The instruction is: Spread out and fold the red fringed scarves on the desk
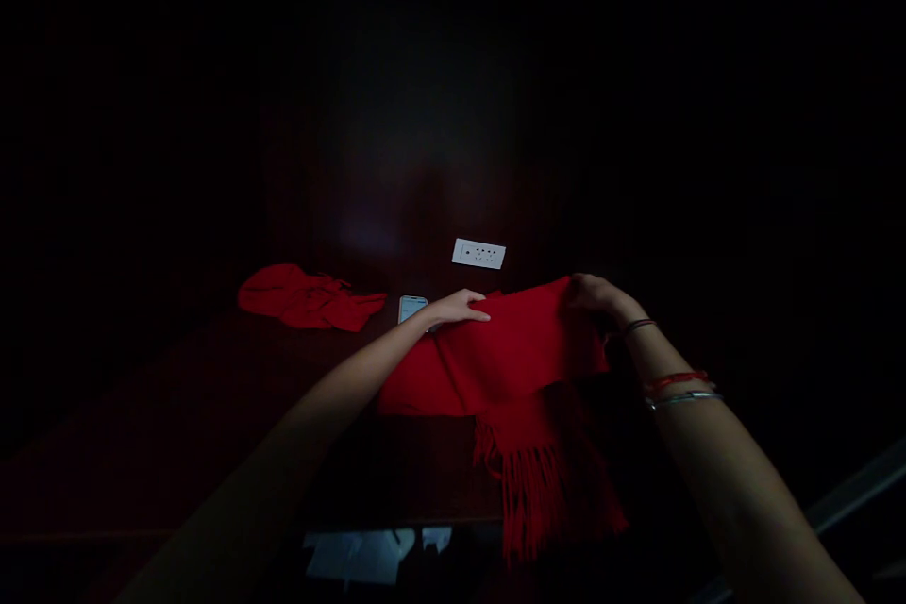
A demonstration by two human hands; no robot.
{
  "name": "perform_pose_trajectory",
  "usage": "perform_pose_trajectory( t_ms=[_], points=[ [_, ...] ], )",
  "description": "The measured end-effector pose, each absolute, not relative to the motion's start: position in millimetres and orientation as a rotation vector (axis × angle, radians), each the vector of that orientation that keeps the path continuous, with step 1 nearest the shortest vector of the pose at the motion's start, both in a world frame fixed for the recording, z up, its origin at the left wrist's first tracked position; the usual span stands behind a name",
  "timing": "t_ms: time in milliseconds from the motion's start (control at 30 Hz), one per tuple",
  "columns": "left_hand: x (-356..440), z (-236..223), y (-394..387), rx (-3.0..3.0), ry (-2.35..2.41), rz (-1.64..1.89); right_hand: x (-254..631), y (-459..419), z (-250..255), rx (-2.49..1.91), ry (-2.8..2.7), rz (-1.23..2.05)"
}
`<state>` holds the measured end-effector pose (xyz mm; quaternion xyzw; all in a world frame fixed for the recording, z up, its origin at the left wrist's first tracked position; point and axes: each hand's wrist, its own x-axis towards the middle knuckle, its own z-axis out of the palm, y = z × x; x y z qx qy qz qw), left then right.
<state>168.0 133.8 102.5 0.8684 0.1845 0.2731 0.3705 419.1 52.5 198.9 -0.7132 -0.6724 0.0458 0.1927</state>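
A red scarf [524, 335] with a fringed end lies partly folded on the dark table, its fringe hanging over the front edge. My left hand [460, 306] pinches the scarf's upper left part, thumb and fingers around the cloth. At the upper right corner, my right hand [595, 292] grips the scarf, holding that corner a little raised; its fingertips are partly hidden. Bracelets circle my right wrist and forearm.
Another red cloth [304, 296] lies bunched on the table to the left. A lit phone [411, 307] rests just behind my left wrist. On the back wall is a white socket panel [479, 254]. Pale papers [358, 555] show below the table edge. The surroundings are very dark.
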Motion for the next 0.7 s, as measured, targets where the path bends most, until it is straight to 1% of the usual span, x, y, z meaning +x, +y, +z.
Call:
perform_pose_trajectory(
  t_ms=[67, 133, 200, 300, 400, 500, 633, 700],
  points=[
    [169.5, 100.0, 123.3, 2.445, 0.554, 0.716, 402.1, 58.7, 177.9, -2.003, -2.050, 0.078],
    [173.4, 96.6, 111.5, 2.611, 0.579, 0.704, 379.5, 63.6, 161.3, -1.825, -2.350, 0.147],
    [176.4, 94.3, 101.2, 2.686, 0.565, 0.718, 358.9, 68.1, 150.7, -1.658, -2.619, 0.214],
    [174.0, 94.7, 92.4, 2.706, 0.556, 0.768, 340.0, 73.0, 146.1, -1.529, -2.772, 0.296],
    [160.6, 95.8, 95.7, 2.671, 0.568, 0.787, 335.4, 70.0, 155.0, -1.466, -2.812, 0.295],
    [137.8, 91.4, 112.5, 2.573, 0.537, 0.717, 342.5, 57.6, 177.8, -1.496, -2.769, 0.189],
    [109.3, 82.3, 139.8, 2.405, 0.530, 0.460, 362.5, 39.2, 214.0, -1.771, -2.611, -0.022],
    [104.7, 83.2, 145.3, 2.396, 0.556, 0.457, 367.9, 34.1, 221.7, -1.941, -2.571, -0.113]
  ],
)
